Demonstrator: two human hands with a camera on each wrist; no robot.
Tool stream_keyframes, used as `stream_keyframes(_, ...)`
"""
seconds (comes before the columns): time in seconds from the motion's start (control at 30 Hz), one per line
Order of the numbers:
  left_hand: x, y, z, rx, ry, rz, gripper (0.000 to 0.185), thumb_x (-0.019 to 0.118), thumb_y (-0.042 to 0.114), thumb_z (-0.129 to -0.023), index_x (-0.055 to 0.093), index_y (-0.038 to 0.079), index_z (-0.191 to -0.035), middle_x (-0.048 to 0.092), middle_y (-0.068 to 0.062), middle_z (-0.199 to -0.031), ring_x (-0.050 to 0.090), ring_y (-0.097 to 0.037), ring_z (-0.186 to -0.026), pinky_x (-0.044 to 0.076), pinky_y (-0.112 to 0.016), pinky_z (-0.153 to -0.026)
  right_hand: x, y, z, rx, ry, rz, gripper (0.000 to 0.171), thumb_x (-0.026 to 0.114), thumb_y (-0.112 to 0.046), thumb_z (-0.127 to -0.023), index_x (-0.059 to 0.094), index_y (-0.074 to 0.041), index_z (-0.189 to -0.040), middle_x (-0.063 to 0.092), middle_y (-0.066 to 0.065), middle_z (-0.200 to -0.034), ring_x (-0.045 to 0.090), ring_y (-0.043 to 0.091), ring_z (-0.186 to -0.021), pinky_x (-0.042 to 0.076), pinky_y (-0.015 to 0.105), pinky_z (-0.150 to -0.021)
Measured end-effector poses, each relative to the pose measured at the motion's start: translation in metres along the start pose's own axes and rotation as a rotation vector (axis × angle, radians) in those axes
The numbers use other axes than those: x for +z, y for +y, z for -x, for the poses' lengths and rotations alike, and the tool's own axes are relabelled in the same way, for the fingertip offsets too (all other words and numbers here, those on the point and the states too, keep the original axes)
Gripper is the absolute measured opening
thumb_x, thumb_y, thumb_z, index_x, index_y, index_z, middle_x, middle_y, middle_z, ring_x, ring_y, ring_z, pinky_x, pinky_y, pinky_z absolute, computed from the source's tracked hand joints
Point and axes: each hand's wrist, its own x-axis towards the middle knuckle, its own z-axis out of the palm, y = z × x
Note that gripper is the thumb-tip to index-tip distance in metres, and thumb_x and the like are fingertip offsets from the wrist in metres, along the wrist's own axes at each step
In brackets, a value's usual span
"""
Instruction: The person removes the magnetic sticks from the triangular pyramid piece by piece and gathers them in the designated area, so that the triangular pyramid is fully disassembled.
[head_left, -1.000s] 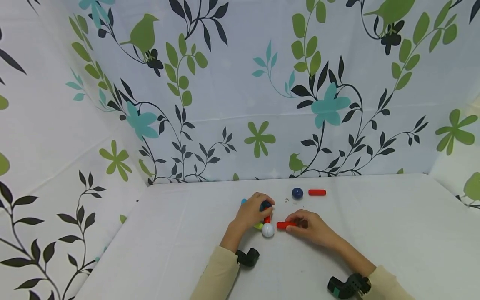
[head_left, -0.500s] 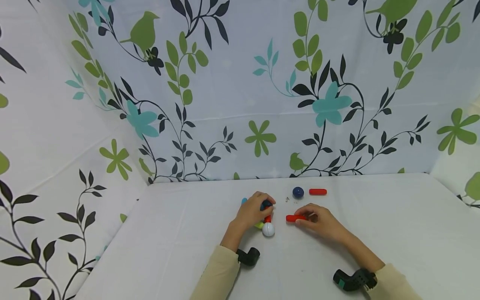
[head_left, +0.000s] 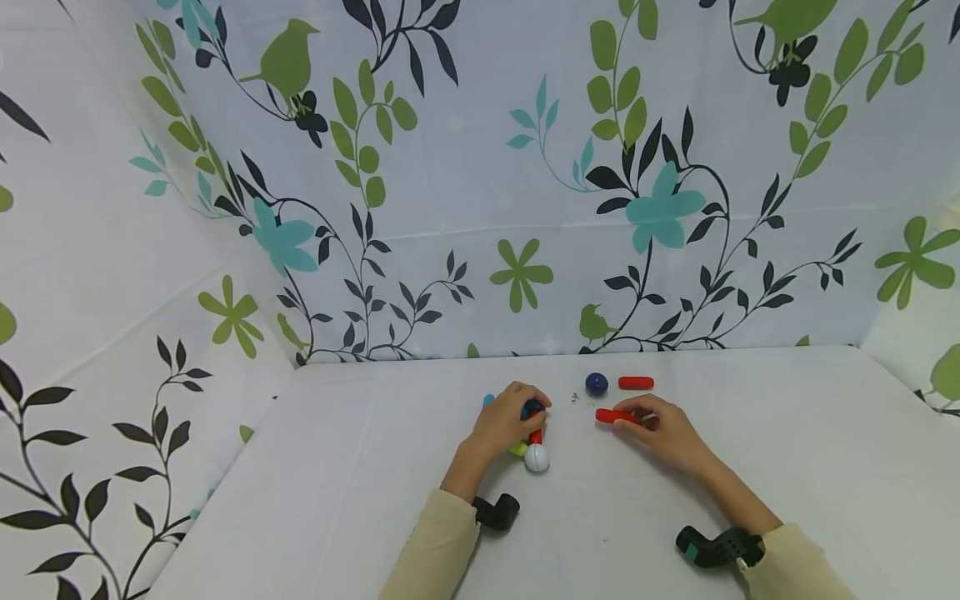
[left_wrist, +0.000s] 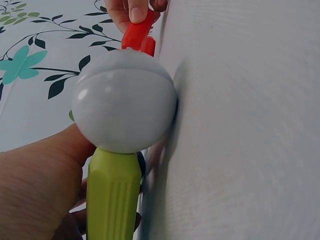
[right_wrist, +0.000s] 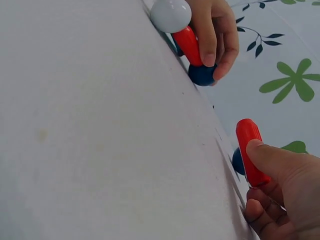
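Observation:
My left hand (head_left: 501, 425) grips a joined piece by its dark blue ball (right_wrist: 202, 76). A red rod (right_wrist: 187, 45) runs from that ball to a white ball (left_wrist: 125, 102), and a lime green rod (left_wrist: 114, 195) also meets the white ball. Beyond the left fingers shows a light blue end (head_left: 488, 400); its connection is hidden. Farther right, my right hand (head_left: 671, 437) pinches a separate red rod (right_wrist: 248, 145) between thumb and fingers. Its free end points left, apart from the joined piece.
A loose dark blue ball (head_left: 596, 384) and another red rod (head_left: 636, 382) lie near the back of the white table (head_left: 360, 500). Small dark specks (head_left: 575, 398) mark the surface left of that ball. A patterned cloth (head_left: 450, 208) hangs behind.
My right hand has moved right and toward the back with the red rod, away from the white ball. The left hand and joined piece have stayed in place.

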Motion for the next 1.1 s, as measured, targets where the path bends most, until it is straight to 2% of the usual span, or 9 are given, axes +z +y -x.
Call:
stream_keyframes(0.17, 0.001, 0.000, 0.000, 0.007, 0.001, 0.003, 0.017, 0.062, 0.024, -0.096, 0.068, 0.019, -0.111, 0.057, -0.009, -0.128, 0.059, -0.024, -0.110, 0.050, -0.041, -0.094, -0.006, 0.004, 0.000, -0.006, 0.053, 0.026, 0.024, 0.073, -0.009, -0.087, 0.069, -0.002, -0.109, 0.066, 0.011, -0.101, 0.059, 0.021, -0.088, 0.052, 0.020, -0.076)
stream_keyframes(0.37, 0.002, 0.001, 0.000, 0.008, 0.000, 0.006, 0.016, 0.062, 0.023, -0.096, 0.068, 0.019, -0.111, 0.057, -0.009, -0.128, 0.059, -0.024, -0.110, 0.050, -0.041, -0.094, -0.012, 0.007, 0.003, 0.027, 0.110, 0.069, 0.024, 0.071, -0.010, -0.089, 0.068, -0.001, -0.111, 0.065, 0.015, -0.105, 0.062, 0.026, -0.087, 0.050, 0.021, -0.075)
stream_keyframes(0.57, 0.003, 0.001, 0.000, 0.012, 0.001, -0.002, 0.016, 0.062, 0.023, -0.096, 0.068, 0.018, -0.110, 0.058, -0.009, -0.126, 0.059, -0.023, -0.108, 0.050, -0.040, -0.092, -0.013, 0.012, 0.006, 0.043, 0.154, 0.121, 0.024, 0.071, -0.006, -0.087, 0.068, 0.001, -0.110, 0.064, 0.014, -0.100, 0.057, 0.021, -0.082, 0.048, 0.020, -0.070)
stream_keyframes(0.8, 0.004, 0.000, 0.000, 0.014, 0.009, -0.011, 0.016, 0.062, 0.023, -0.096, 0.068, 0.019, -0.110, 0.058, -0.009, -0.126, 0.059, -0.023, -0.108, 0.050, -0.040, -0.093, -0.010, 0.018, 0.004, -0.025, 0.206, 0.176, 0.023, 0.073, -0.003, -0.085, 0.068, 0.002, -0.107, 0.061, 0.014, -0.093, 0.047, 0.016, -0.072, 0.041, 0.022, -0.060)
stream_keyframes(0.93, 0.003, 0.001, 0.001, 0.013, 0.010, -0.008, 0.016, 0.062, 0.023, -0.096, 0.068, 0.019, -0.111, 0.058, -0.009, -0.126, 0.059, -0.024, -0.108, 0.050, -0.041, -0.093, -0.010, 0.020, 0.002, -0.040, 0.224, 0.206, 0.025, 0.071, 0.002, -0.084, 0.068, 0.003, -0.109, 0.063, 0.016, -0.096, 0.047, 0.017, -0.072, 0.041, 0.023, -0.060)
stream_keyframes(1.1, 0.001, 0.001, 0.001, 0.015, 0.008, -0.016, 0.016, 0.062, 0.023, -0.096, 0.067, 0.019, -0.111, 0.057, -0.009, -0.127, 0.059, -0.023, -0.109, 0.050, -0.041, -0.094, -0.011, 0.020, 0.001, -0.003, 0.212, 0.197, 0.027, 0.067, 0.005, -0.086, 0.067, 0.005, -0.113, 0.062, 0.021, -0.103, 0.050, 0.022, -0.076, 0.041, 0.023, -0.061)
